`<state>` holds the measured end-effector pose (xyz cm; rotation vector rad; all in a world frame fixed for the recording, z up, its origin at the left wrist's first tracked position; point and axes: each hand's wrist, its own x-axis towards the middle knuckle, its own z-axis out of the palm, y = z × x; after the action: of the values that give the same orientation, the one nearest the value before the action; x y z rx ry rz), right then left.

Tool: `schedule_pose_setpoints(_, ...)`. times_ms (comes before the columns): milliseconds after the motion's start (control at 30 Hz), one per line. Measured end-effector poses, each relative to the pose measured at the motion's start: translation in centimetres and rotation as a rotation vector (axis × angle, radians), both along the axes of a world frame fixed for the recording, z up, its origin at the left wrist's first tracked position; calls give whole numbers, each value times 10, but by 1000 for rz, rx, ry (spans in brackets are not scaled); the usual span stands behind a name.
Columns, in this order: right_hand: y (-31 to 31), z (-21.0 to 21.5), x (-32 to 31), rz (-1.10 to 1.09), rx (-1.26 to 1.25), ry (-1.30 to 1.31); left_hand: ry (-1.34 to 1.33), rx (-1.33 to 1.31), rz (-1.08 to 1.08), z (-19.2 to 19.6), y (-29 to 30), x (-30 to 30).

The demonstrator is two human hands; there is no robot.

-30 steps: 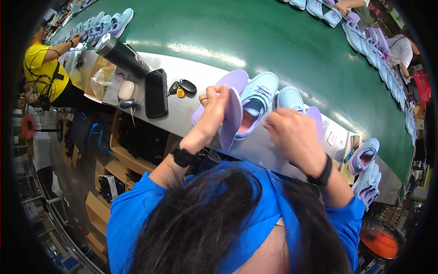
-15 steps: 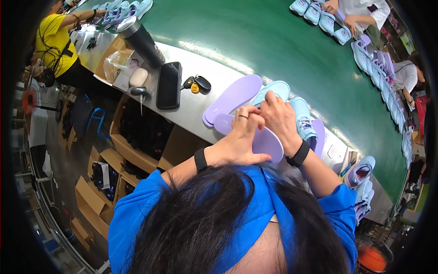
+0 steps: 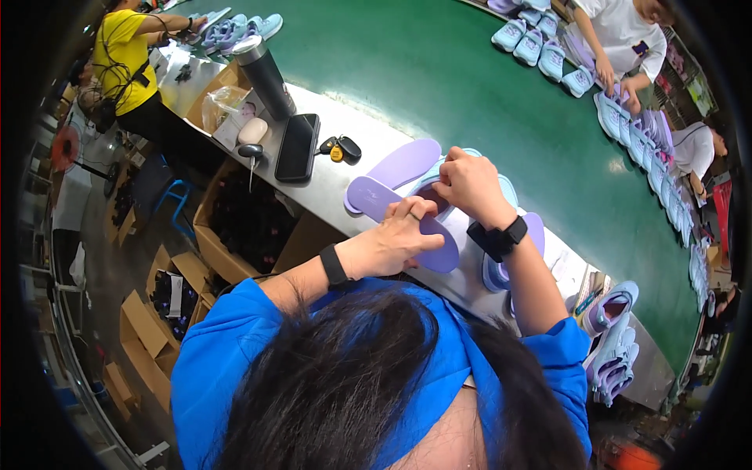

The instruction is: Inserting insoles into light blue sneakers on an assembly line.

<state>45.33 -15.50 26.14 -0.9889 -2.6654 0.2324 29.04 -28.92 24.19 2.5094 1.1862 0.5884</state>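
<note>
My left hand (image 3: 395, 241) is closed around a lilac insole (image 3: 370, 194), the thumb and fingers on its near half. A second lilac insole (image 3: 407, 162) lies partly under it on the metal ledge. My right hand (image 3: 475, 186) is curled at the opening of a light blue shoe (image 3: 428, 188), with its fingertips pinching at the collar; the hand covers much of the shoe. Below my right wrist, another blue shoe (image 3: 492, 276) shows only in part. More lilac insole material (image 3: 536, 230) sticks out beside that wrist.
On the ledge to the left are keys (image 3: 338, 147), a phone (image 3: 298, 147), an earphone case (image 3: 252, 130) and a dark tumbler (image 3: 266, 82). Shoes (image 3: 615, 356) stand at the right end. Across the green table (image 3: 470, 102), co-workers handle rows of shoes (image 3: 551, 59). Cartons (image 3: 235, 262) stand at lower left.
My hands have come apart: the right has gone to the shoe's opening. The left has moved slightly left and down with the insole. The whole view has shifted a little.
</note>
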Motion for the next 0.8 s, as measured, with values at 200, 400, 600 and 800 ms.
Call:
schedule_pose_setpoints(200,-3,-8,3,36,63,95,15,84,169,-2,-6,-5)
schedule_pose_setpoints(400,1,-10,7,-23,-20,89,-53,-85,599,11,-14,11)
schedule_pose_setpoints(600,8,-20,6,-25,-34,105,157,17,650,15,-32,28)
schedule_pose_setpoints(800,14,-18,9,-30,-136,103,185,-42,672,25,-35,35)
